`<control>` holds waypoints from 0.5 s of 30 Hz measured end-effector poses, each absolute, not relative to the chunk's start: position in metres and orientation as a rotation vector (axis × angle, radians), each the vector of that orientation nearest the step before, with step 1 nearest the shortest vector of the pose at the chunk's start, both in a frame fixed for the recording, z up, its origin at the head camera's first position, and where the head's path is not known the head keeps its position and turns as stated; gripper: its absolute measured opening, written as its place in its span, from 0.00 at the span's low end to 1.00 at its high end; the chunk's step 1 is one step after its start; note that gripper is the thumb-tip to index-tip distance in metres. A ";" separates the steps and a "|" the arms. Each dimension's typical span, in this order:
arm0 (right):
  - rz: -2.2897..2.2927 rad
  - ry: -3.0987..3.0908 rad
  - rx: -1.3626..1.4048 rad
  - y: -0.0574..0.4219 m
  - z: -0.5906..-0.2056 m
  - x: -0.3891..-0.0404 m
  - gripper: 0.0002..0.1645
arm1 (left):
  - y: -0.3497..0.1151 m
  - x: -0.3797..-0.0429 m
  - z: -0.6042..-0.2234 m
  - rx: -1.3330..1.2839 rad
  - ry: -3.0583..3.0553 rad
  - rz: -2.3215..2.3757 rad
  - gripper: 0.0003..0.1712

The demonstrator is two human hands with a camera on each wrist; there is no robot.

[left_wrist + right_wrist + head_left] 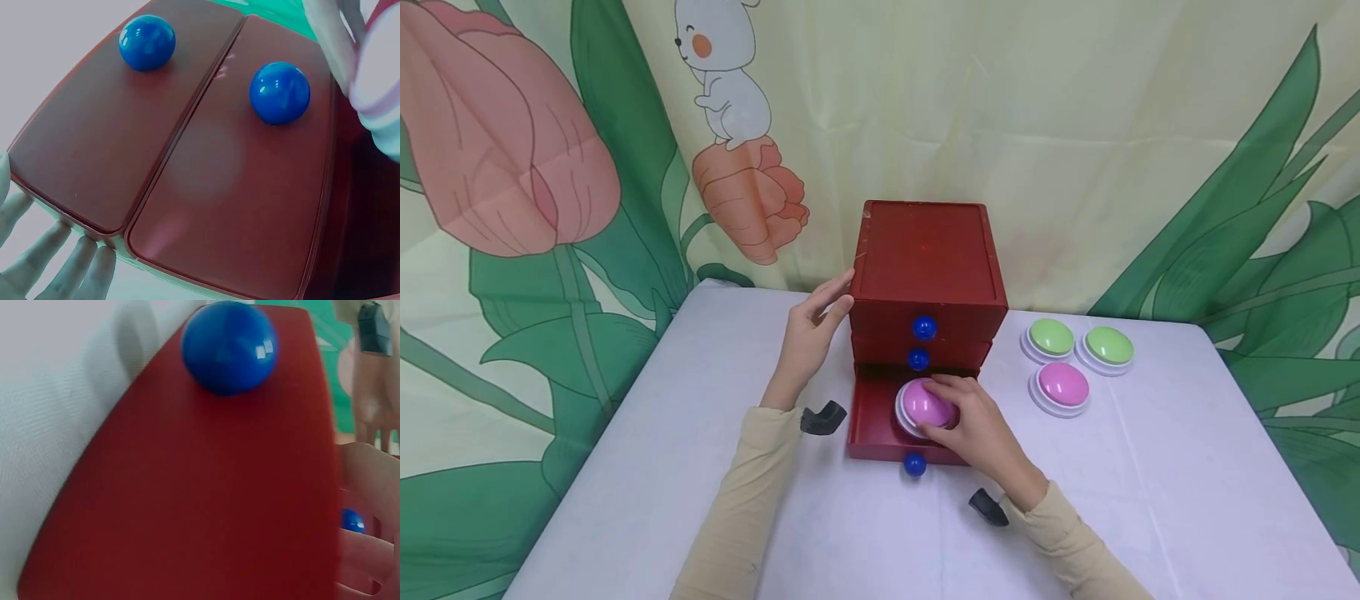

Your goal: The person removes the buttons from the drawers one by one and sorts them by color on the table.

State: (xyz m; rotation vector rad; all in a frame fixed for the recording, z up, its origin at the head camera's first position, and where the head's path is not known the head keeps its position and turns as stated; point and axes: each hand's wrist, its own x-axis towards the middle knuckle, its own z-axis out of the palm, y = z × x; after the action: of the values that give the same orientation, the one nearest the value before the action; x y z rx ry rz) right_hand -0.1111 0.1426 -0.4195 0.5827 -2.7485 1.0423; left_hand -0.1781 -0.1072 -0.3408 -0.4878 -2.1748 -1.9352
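A red chest [925, 250] of drawers with blue knobs stands on the table, its bottom drawer [872, 425] pulled out. My right hand [977, 421] grips a pink dome-topped push button [925, 402] with a white base, thumb and fingers at its rim. The button is in or just over the open drawer; whether it touches the floor I cannot tell. With straight fingers, my left hand [808, 342] touches the chest's left side. In the left wrist view its fingers [94, 269] lie along the chest's edge, by the two closed drawers.
To the right of the chest sit two green buttons [1051, 337] and another pink button [1063, 385]. A curtain [1037, 150] printed with plants and a rabbit hangs behind the white table [625, 467]. The drawer's blue knob [914, 465] sticks out in front.
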 end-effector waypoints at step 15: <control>1.032 -2.776 0.529 0.156 -0.399 -0.094 0.40 | -0.108 -0.178 -0.342 -0.486 -2.183 -1.932 0.25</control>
State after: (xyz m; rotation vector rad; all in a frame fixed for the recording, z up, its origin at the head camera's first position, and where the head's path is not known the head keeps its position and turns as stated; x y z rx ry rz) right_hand -0.0944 0.1564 -0.3993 0.5295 -2.7763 1.0320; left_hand -0.1783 -0.1076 -0.3420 -0.4855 -2.1834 -1.9319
